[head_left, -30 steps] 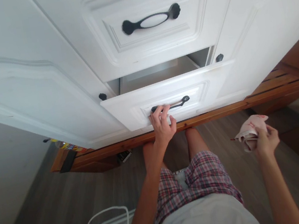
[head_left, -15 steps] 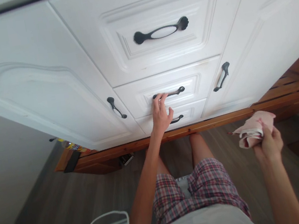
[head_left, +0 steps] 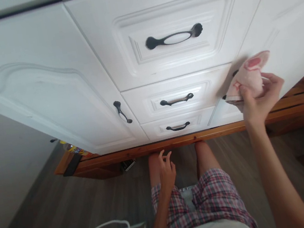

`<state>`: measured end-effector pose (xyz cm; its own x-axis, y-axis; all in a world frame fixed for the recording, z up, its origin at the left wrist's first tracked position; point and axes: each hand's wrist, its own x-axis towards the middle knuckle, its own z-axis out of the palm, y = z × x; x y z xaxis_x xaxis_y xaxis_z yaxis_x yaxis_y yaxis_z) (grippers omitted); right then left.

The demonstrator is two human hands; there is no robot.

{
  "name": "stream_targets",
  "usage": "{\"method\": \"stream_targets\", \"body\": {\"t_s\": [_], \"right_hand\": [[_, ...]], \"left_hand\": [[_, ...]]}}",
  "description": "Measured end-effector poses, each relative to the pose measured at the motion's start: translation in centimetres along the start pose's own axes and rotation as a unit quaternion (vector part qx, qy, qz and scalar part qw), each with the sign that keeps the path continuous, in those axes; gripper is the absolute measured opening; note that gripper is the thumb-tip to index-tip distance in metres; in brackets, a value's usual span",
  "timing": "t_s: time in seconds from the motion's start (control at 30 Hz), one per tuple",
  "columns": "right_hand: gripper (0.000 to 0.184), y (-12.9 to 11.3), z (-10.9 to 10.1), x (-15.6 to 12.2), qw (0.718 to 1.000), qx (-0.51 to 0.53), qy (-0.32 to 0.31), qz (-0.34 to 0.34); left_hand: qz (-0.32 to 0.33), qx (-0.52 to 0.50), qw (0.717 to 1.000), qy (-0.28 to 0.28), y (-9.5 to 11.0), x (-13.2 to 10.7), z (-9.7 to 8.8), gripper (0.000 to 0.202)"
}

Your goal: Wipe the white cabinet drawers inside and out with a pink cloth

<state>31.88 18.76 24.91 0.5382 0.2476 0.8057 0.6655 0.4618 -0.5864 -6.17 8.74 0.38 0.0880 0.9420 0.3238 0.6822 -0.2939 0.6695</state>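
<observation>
A folded pink and white cloth (head_left: 252, 79) is gripped in my right hand (head_left: 259, 103), raised in front of the right cabinet door (head_left: 287, 36). The cloth mostly covers that door's handle; whether it touches the door I cannot tell. My left hand (head_left: 167, 168) hangs above my knee with fingers apart and nothing in it. Closest to it is the lowest drawer's dark handle (head_left: 178, 127). Above are the middle drawer's handle (head_left: 177, 100) and the top drawer's black and white handle (head_left: 176, 38). All three drawers are closed.
To the left is another white door with a dark handle (head_left: 122, 112). A wooden ledge (head_left: 179, 140) runs under the cabinet. A yellow-labelled package (head_left: 74, 148) stands at its left end. A white cord (head_left: 106, 223) loops at lower left.
My left hand has let go of the middle drawer's handle and dropped back toward my lap. My right hand has lifted the cloth up to the right door's handle.
</observation>
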Motion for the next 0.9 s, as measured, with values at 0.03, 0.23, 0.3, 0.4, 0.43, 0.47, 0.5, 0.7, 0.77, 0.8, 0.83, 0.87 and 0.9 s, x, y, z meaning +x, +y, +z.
{"method": "stream_targets", "body": {"t_s": [0.03,0.23,0.3,0.4,0.43,0.47,0.5,0.7,0.77,0.8,0.83,0.87,0.9], "right_hand": [[0.057,-1.0,1.6,0.1,1.0,-0.001,-0.011,0.006],[0.048,-6.4,10.2,-2.5,0.994,-0.015,-0.091,0.063],[0.045,-8.4,12.2,-3.6,0.991,-0.004,-0.135,0.024],[0.045,-11.8,14.9,-5.2,0.977,-0.006,-0.209,-0.044],[0.045,-13.1,15.9,-5.8,0.972,-0.009,-0.229,-0.061],[0.045,-14.5,16.9,-6.6,0.967,-0.014,-0.244,-0.073],[0.044,-15.9,18.0,-7.5,0.963,-0.023,-0.257,-0.08],[0.033,-20.3,22.7,-15.0,0.925,-0.08,-0.343,-0.145],[0.035,-19.0,22.7,-17.1,0.908,-0.081,-0.367,-0.185],[0.036,-17.9,22.3,-17.8,0.901,-0.078,-0.378,-0.201],[0.038,-16.5,21.6,-18.4,0.895,-0.074,-0.386,-0.211],[0.039,-14.9,20.8,-18.7,0.892,-0.068,-0.392,-0.216],[0.04,-13.3,19.7,-18.7,0.891,-0.061,-0.393,-0.218]], "left_hand": [[-0.017,0.004,1.0,0.005,-1.2,-1.2,0.1,0.05],[-0.105,0.018,0.993,0.05,-5.3,-5.3,-0.6,0.047],[-0.126,0.012,0.99,0.054,-5.7,-6.0,-0.6,0.044],[-0.136,-0.009,0.99,0.034,-5.2,-6.7,-0.4,0.044],[-0.135,-0.016,0.99,0.025,-4.9,-6.9,-0.3,0.044],[-0.132,-0.022,0.991,0.016,-4.5,-7.0,-0.2,0.045],[-0.129,-0.027,0.991,0.008,-4.1,-7.0,-0.1,0.044],[-0.111,-0.036,0.993,-0.01,-2.3,-6.8,0.8,0.041],[-0.108,-0.04,0.993,-0.013,-2.0,-7.2,0.8,0.04],[-0.108,-0.042,0.993,-0.014,-2.0,-7.5,0.8,0.04],[-0.109,-0.044,0.993,-0.016,-1.9,-7.9,0.6,0.04],[-0.111,-0.044,0.993,-0.018,-1.9,-8.3,0.3,0.04],[-0.113,-0.045,0.992,-0.021,-2.0,-8.8,0.0,0.039]]}}
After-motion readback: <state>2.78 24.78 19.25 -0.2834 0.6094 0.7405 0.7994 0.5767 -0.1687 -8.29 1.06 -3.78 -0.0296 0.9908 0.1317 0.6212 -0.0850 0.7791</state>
